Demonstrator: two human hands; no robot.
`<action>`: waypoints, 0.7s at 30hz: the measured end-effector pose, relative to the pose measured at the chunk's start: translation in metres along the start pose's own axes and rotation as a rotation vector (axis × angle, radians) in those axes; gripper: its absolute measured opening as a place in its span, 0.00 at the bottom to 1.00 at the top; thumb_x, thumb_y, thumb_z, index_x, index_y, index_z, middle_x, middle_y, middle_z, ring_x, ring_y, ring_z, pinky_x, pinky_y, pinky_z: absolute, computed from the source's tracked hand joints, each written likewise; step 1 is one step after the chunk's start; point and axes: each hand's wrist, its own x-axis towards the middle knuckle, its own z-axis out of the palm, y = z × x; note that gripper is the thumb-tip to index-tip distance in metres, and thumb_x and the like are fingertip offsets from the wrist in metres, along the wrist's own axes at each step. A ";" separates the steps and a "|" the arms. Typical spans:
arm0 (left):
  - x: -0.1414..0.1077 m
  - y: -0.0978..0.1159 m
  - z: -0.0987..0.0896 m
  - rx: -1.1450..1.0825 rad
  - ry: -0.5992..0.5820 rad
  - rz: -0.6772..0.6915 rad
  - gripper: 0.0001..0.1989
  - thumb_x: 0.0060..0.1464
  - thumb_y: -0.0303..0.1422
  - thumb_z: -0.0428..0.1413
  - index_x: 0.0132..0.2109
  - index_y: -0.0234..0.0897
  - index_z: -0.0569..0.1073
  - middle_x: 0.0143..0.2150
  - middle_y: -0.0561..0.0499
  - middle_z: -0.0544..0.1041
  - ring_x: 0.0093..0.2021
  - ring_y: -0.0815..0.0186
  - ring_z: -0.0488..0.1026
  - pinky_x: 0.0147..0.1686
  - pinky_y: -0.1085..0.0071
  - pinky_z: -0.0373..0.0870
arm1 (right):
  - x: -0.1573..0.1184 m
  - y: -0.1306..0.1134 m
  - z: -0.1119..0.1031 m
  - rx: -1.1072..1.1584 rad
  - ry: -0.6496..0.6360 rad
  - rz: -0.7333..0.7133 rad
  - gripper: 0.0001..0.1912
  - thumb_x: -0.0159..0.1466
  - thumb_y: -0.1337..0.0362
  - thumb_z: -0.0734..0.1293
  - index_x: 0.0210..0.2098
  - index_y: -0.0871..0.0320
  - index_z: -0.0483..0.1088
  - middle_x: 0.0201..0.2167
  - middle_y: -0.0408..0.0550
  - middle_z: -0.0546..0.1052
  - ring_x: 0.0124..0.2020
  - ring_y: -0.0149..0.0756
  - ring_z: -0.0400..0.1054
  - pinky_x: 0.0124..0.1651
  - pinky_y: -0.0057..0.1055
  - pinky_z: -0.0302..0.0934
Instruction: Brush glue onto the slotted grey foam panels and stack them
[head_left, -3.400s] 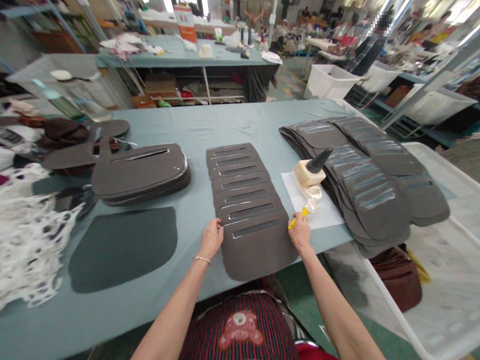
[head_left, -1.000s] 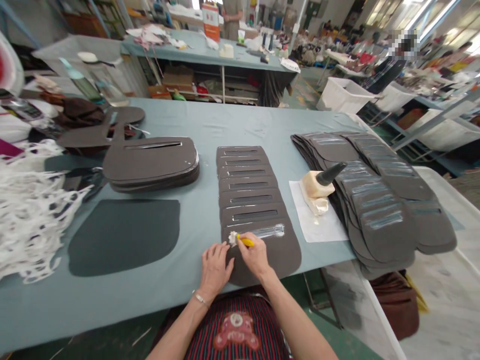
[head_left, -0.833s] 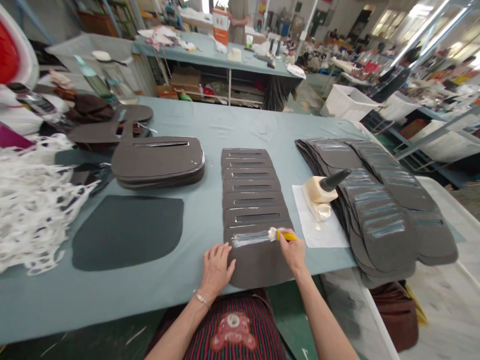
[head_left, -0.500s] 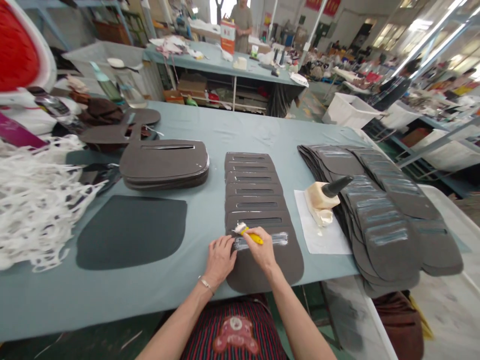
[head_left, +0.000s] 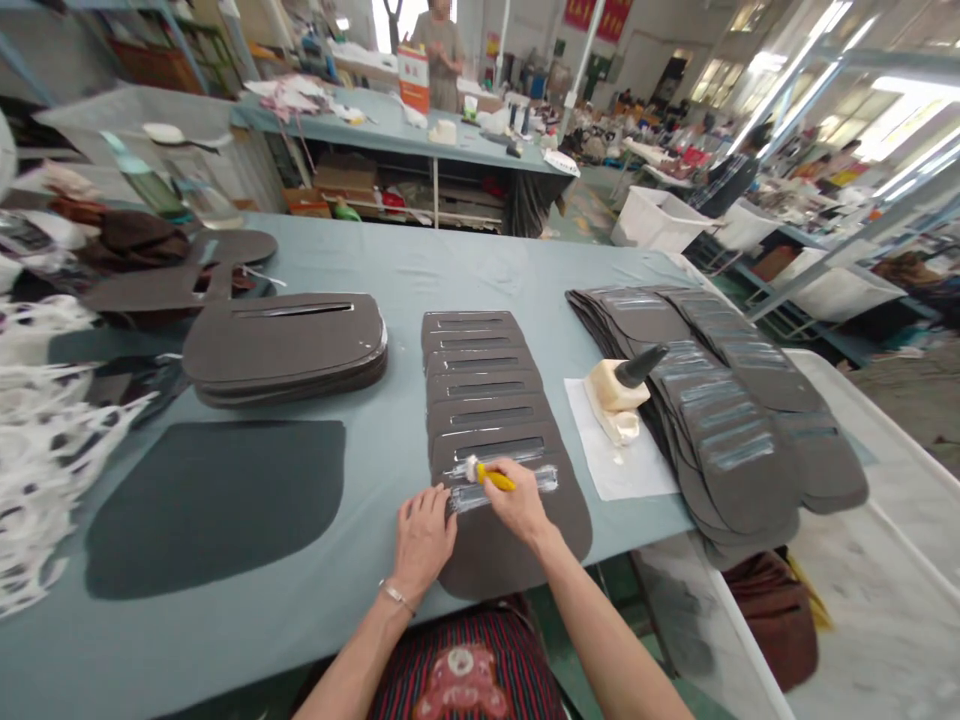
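Note:
My right hand [head_left: 517, 500] is closed round the yellow handle of a small brush [head_left: 496, 481], its bristles coated white. The brush tip touches the left part of the front dark brown panel [head_left: 517, 560] in an overlapping row of slotted panels. White, wet-looking paste is streaked around the slots near the tip. My left hand [head_left: 424, 540] lies flat, fingers stretched out, with its fingertips at the left edge of the same panel. To the right, a cream-coloured container [head_left: 611, 385] with a black, cone-like part stands on a white sheet [head_left: 652, 475].
Stacked brown panels [head_left: 285, 340] and a dark, flat piece [head_left: 225, 500] lie left on the blue-green table [head_left: 375, 560]. More panels with white streaks [head_left: 727, 430] are piled right. White netted scraps [head_left: 52, 450] sit at far left. A person [head_left: 442, 50] stands behind another table.
The camera view has turned right, so the scene sits further left. The brush has shifted slightly on the panel, and more white paste shows below the upper slot. My left hand stays at the panel's edge.

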 end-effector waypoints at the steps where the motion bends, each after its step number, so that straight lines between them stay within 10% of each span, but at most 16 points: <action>1: 0.000 -0.001 0.001 0.007 0.000 0.005 0.16 0.55 0.31 0.48 0.51 0.39 0.67 0.52 0.42 0.72 0.52 0.54 0.67 0.51 0.54 0.59 | -0.001 0.002 -0.001 0.010 -0.017 0.021 0.09 0.55 0.64 0.60 0.31 0.57 0.72 0.29 0.45 0.76 0.29 0.32 0.68 0.35 0.27 0.60; 13: -0.001 -0.005 0.005 -0.160 0.008 -0.066 0.15 0.57 0.36 0.46 0.50 0.41 0.67 0.51 0.44 0.72 0.51 0.57 0.68 0.49 0.57 0.64 | 0.011 0.077 -0.115 -0.203 0.451 0.338 0.14 0.52 0.57 0.62 0.28 0.59 0.74 0.22 0.46 0.76 0.24 0.35 0.68 0.30 0.27 0.58; 17: 0.004 -0.022 -0.001 -0.370 0.044 -0.231 0.19 0.54 0.46 0.47 0.46 0.39 0.68 0.45 0.45 0.74 0.47 0.58 0.71 0.48 0.60 0.67 | 0.021 0.102 -0.179 -0.338 0.740 0.476 0.18 0.52 0.55 0.60 0.29 0.62 0.75 0.23 0.52 0.77 0.25 0.41 0.69 0.31 0.31 0.59; 21: 0.001 -0.038 -0.016 -0.386 -0.064 -0.478 0.19 0.50 0.51 0.46 0.36 0.41 0.68 0.36 0.49 0.75 0.38 0.58 0.73 0.42 0.62 0.69 | 0.034 0.128 -0.218 -0.421 0.761 0.586 0.18 0.52 0.57 0.59 0.28 0.62 0.75 0.23 0.55 0.77 0.28 0.43 0.71 0.34 0.31 0.59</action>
